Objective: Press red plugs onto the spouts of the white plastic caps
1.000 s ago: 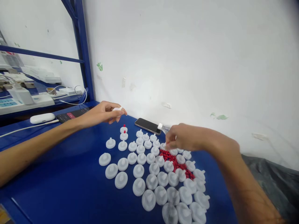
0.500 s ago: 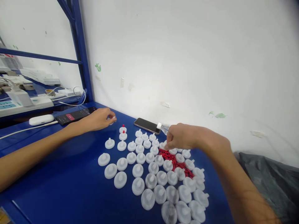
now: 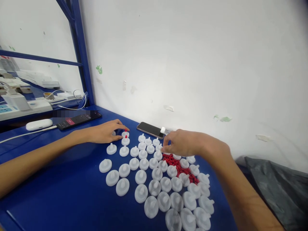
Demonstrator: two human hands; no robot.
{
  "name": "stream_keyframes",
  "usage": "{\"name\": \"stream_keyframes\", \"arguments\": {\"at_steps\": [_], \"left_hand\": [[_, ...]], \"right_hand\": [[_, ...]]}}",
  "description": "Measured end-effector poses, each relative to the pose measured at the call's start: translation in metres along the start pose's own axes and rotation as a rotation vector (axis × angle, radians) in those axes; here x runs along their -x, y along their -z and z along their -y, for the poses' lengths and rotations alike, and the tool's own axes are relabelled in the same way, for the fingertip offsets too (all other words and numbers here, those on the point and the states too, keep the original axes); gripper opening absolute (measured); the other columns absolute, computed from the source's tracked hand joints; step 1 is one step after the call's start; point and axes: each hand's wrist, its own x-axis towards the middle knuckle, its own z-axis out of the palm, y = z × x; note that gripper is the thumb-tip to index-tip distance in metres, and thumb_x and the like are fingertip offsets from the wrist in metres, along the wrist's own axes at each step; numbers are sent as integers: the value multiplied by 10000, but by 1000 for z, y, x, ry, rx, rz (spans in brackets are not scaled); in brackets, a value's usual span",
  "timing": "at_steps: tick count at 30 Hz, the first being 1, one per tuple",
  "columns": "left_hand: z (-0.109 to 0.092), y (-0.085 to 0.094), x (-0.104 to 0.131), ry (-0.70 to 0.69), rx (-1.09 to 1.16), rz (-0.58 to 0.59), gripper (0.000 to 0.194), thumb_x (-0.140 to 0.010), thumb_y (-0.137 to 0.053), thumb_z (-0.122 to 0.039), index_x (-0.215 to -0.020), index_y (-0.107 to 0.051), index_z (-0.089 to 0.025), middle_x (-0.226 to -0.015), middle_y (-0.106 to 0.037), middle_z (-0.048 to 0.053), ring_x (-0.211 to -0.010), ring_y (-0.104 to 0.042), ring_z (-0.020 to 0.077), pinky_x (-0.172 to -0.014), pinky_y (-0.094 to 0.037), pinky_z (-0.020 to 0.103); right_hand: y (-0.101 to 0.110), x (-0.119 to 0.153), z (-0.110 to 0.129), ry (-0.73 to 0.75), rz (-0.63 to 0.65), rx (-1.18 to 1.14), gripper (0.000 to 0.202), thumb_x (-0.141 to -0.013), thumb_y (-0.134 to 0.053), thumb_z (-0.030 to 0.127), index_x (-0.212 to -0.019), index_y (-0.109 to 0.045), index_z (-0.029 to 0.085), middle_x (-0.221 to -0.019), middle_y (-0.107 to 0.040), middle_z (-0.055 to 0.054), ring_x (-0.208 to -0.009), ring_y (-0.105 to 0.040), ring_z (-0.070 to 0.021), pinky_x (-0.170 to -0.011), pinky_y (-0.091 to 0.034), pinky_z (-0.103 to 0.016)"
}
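Wall (image 3: 156, 57): white, with tape scraps, rising beyond the red heap.
Table (image 3: 60, 192): blue top, beneath the red heap.
Red heap (image 3: 179, 166): small loose red pieces, ringed by white discs.
White discs (image 3: 141, 176): many, stemmed, most of them left of and nearer than the red heap, some right of it.
Red-tipped discs (image 3: 125, 141): two, one behind the other, left of and farther than the red heap.
Left hand (image 3: 104, 132): left of the red heap, thumb and forefinger parted beside the red-tipped discs; contact cannot be told.
Right hand (image 3: 184, 143): over the far end of the red heap, thumb and forefinger curled toward each other, white discs just beside the fingertips; whether it grips anything cannot be told.
Phone (image 3: 149, 129): dark-screened, beyond the red heap.
Bottle (image 3: 165, 130): clear, white-capped, beyond the red heap, partly hidden.
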Motion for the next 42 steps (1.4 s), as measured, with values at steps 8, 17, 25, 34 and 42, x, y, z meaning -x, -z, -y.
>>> {"name": "stream_keyframes", "arguments": {"at_steps": [8, 17, 25, 34, 42], "left_hand": [[-21, 5, -1, -48, -49, -176, 231, -912, -607, -379, -1051, -617, -195, -1041, -701, 70, -914, -654, 239, -786, -489, 327], [-66, -2, 15, -280, -236, -338, 84, -842, -563, -252, -904, -580, -199, -808, -666, 70, -747, -607, 265, -750, -474, 414], [-71, -5, 20, -318, -83, -523, 197, -879, -612, -292, -1051, -574, -205, -820, -682, 9, -692, -653, 182, -633, -495, 294], [-82, 2, 21, -245, 354, -347, 135, -766, -705, -235, -897, -719, -206, -750, -655, -3, -662, -558, 155, -624, -452, 287], [-73, 17, 15, -151, 898, 203, 302, -841, -484, -415, -723, -648, -191, -623, -606, 37, -493, -532, 154, -423, -447, 268]], "right_hand": [[4, 9, 12, 92, -175, 38, 379, -995, -465, 499, -975, -738, 236, -982, -748, -81, -823, -691, -224, -655, -458, -299], [-16, -8, 49, 395, -537, 174, 403, -1039, -375, 463, -1007, -703, 230, -904, -746, -55, -732, -679, -217, -559, -388, -299], [-16, 2, 55, 422, -597, 237, 269, -939, -423, 198, -849, -676, 210, -762, -704, -53, -651, -644, -241, -474, -304, -313], [-8, 0, 39, 446, -465, 188, 260, -1008, -458, 312, -937, -701, 257, -770, -704, -21, -589, -596, -171, -485, -256, -284], [2, 11, 51, 429, -427, 199, 197, -907, -544, 155, -953, -664, 305, -700, -667, 55, -474, -492, -102, -470, -252, -263]]}}
